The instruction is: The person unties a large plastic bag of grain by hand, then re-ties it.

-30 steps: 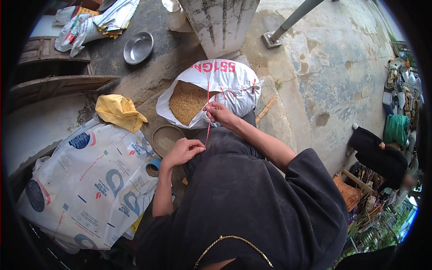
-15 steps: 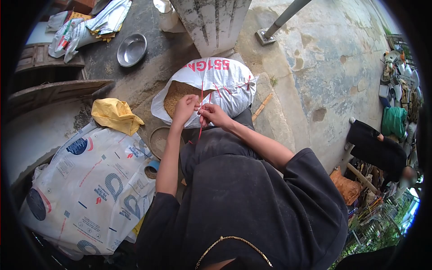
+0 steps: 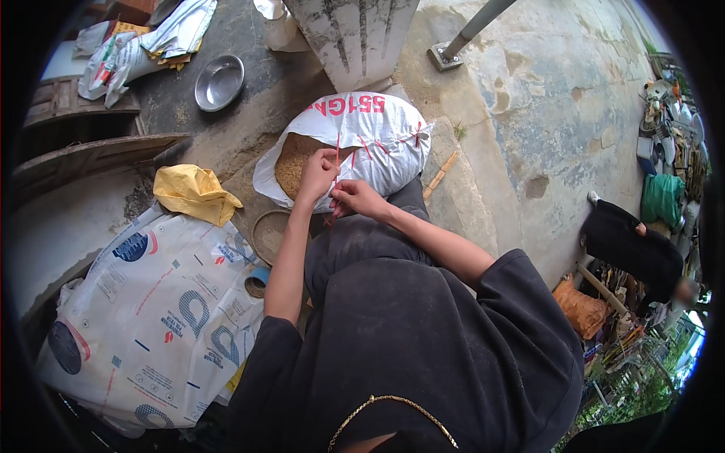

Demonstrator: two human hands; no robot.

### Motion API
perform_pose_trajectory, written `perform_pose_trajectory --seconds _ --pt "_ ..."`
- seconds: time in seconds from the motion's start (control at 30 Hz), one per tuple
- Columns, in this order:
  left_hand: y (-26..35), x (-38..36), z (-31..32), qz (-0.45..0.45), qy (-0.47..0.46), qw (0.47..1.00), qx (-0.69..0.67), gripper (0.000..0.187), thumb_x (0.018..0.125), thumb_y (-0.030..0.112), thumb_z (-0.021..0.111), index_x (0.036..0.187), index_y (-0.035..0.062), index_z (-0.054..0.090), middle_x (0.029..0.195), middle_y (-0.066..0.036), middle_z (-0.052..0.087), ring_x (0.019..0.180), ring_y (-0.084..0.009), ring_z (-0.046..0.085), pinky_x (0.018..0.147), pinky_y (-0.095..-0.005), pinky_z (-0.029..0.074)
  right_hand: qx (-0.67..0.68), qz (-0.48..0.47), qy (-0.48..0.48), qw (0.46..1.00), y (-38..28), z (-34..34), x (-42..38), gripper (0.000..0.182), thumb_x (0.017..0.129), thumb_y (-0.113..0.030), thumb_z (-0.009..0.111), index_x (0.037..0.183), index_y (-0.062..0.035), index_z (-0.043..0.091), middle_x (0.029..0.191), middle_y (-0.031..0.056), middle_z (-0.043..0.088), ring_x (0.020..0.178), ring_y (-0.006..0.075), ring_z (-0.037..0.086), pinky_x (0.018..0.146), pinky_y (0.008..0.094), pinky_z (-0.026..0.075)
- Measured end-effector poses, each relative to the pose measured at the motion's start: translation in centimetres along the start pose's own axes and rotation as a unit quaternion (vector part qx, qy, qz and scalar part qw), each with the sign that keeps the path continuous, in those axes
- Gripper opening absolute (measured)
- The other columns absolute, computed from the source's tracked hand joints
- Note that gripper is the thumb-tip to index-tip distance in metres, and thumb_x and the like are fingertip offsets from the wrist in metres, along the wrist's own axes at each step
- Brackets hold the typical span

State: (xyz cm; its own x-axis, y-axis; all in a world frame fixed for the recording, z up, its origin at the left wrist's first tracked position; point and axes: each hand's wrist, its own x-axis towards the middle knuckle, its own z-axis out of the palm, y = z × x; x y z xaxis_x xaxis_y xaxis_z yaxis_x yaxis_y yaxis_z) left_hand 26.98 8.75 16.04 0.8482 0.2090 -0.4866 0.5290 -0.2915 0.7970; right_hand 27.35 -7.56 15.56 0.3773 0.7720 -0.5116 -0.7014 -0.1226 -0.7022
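Note:
A white sack [image 3: 393, 124] with red lettering lies in front of my lap, its left part gaping over brown grain [image 3: 296, 155]. Red string [image 3: 337, 155] runs through the near edge of its opening, with several red stitches to the right. My left hand [image 3: 320, 172] pinches the string above the opening. Lower and to the right, my right hand [image 3: 355, 198] has its fingers closed on the same string, close to the sack's near edge. The string's lower end hangs by my lap.
Left are a yellow sack [image 3: 195, 194], a large printed white sack [image 3: 162, 317] and a tape roll [image 3: 257, 281]. A metal bowl [image 3: 220, 83] and a pillar [image 3: 355, 38] stand beyond. Another person [image 3: 630, 245] in dark clothes is at the right, near piled goods.
My left hand has moved slightly up and away from my right hand, which has lowered a little. The string's hanging end has drawn up nearer my lap.

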Motion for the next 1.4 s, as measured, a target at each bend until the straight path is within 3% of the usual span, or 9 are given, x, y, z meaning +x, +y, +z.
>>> perform_pose_trajectory --seconds 0.17,0.5,0.7,0.77,0.9,1.07,1.27,1.33,1.4 --pt "0.7 -0.5 -0.8 0.004 0.014 0.996 -0.084 0.027 0.084 0.003 0.062 0.110 0.0004 0.059 0.074 -0.001 0.059 0.066 -0.0062 0.054 0.061 -0.0218 0.045 -0.061 0.009 -0.084 0.995 1.3 -0.2 0.1 0.022 0.099 -0.017 0.048 0.109 0.0006 0.057 0.093 0.0074 0.066 0.075 0.0129 0.065 0.070 0.0275 0.054" --pt "6.0 -1.8 -4.6 0.063 0.034 0.968 -0.240 0.020 0.091 0.005 0.058 0.111 0.0015 0.058 0.081 -0.003 0.063 0.067 -0.0055 0.056 0.062 -0.0197 0.046 -0.278 -0.007 -0.021 0.960 1.8 -1.7 0.4 0.027 0.093 -0.016 0.053 0.112 0.0016 0.060 0.093 0.0096 0.068 0.075 0.0150 0.065 0.070 0.0298 0.052" --pt "11.6 -3.9 -7.4 0.161 0.024 0.903 -0.399 0.032 0.095 0.012 0.053 0.126 0.0038 0.051 0.117 -0.011 0.063 0.087 -0.0101 0.061 0.073 -0.0242 0.048 -0.338 -0.015 -0.023 0.941 1.8 -2.0 0.2 0.027 0.091 -0.017 0.055 0.109 0.0013 0.063 0.090 0.0125 0.069 0.073 0.0175 0.067 0.071 0.0315 0.051" --pt "13.4 -4.2 -7.5 0.215 0.123 0.906 -0.344 0.039 0.097 0.014 0.051 0.134 0.0042 0.043 0.133 -0.012 0.054 0.098 -0.0138 0.059 0.081 -0.0267 0.047 -0.349 -0.016 -0.019 0.937 1.9 -2.0 0.2 0.028 0.090 -0.017 0.056 0.110 0.0009 0.063 0.091 0.0133 0.069 0.074 0.0185 0.067 0.071 0.0320 0.051" --pt "11.7 -2.7 -6.4 0.237 0.176 0.910 -0.292 0.040 0.096 0.014 0.052 0.133 0.0031 0.041 0.129 -0.011 0.056 0.101 -0.0165 0.058 0.084 -0.0278 0.047 -0.343 -0.016 -0.021 0.939 1.8 -2.1 0.3 0.028 0.090 -0.018 0.056 0.109 0.0010 0.063 0.090 0.0129 0.069 0.074 0.0186 0.067 0.071 0.0322 0.051" --pt "1.8 0.3 -0.9 0.062 0.099 0.993 -0.022 0.030 0.089 0.020 0.063 0.113 0.0041 0.056 0.101 -0.013 0.065 0.091 -0.0209 0.064 0.079 -0.0334 0.050 -0.409 -0.002 0.050 0.911 2.4 -3.4 0.6 0.024 0.086 -0.016 0.057 0.102 0.0013 0.063 0.085 0.0144 0.069 0.074 0.0238 0.067 0.072 0.0347 0.051" --pt "0.7 -1.3 4.5 -0.046 0.050 0.966 0.250 0.035 0.083 0.025 0.066 0.112 0.0062 0.062 0.102 -0.019 0.066 0.095 -0.0357 0.064 0.082 -0.0433 0.050 -0.386 -0.066 0.285 0.875 0.9 -4.9 0.9 0.022 0.085 -0.013 0.057 0.102 0.0009 0.063 0.085 0.0177 0.068 0.078 0.0310 0.067 0.073 0.0380 0.050" --pt "1.3 -1.9 4.7 -0.062 0.033 0.958 0.277 0.037 0.082 0.026 0.066 0.114 0.0088 0.063 0.107 -0.019 0.065 0.097 -0.0386 0.062 0.084 -0.0448 0.049 -0.367 -0.095 0.287 0.880 0.7 -5.8 1.8 0.024 0.086 -0.014 0.058 0.104 0.0014 0.061 0.084 0.0164 0.069 0.072 0.0258 0.067 0.067 0.0358 0.051" --pt "1.8 -2.7 4.3 -0.055 0.011 0.966 0.254 0.037 0.082 0.026 0.066 0.114 0.0080 0.064 0.103 -0.021 0.066 0.097 -0.0380 0.063 0.082 -0.0449 0.049 -0.228 -0.015 0.270 0.935 0.5 -6.2 2.9 0.025 0.089 -0.018 0.058 0.103 0.0027 0.059 0.080 0.0131 0.068 0.065 0.0183 0.065 0.059 0.0321 0.051"
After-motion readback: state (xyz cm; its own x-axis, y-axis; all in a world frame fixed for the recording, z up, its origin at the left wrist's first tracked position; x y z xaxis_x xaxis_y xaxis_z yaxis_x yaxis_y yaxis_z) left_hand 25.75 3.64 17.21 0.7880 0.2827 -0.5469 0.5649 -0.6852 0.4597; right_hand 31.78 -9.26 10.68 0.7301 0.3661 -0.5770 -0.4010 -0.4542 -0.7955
